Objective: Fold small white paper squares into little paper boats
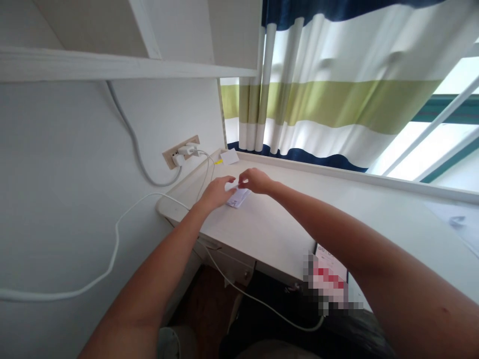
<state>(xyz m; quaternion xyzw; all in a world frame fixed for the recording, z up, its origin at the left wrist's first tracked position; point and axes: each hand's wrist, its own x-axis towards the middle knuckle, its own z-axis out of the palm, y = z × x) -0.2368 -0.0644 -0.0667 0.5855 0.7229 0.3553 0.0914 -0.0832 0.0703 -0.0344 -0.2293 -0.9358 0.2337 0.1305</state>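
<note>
Both hands meet over the far left part of the desk. My left hand (218, 192) is curled around one side of a small white piece of paper (231, 186), thumb below and fingers above. At its other side my right hand (256, 180) pinches the paper between thumb and fingertips. Just under the hands lies a small white packet or folded sheet (238, 198) with faint print. Whether it is joined to the paper I cannot tell.
A white card (229, 156) and a yellow scrap lie in the desk's back corner. Chargers (187, 149) fill a wall socket, with white cables trailing over the desk edge. A phone (331, 269) lies at the front edge below my right forearm. Papers (454, 222) lie far right.
</note>
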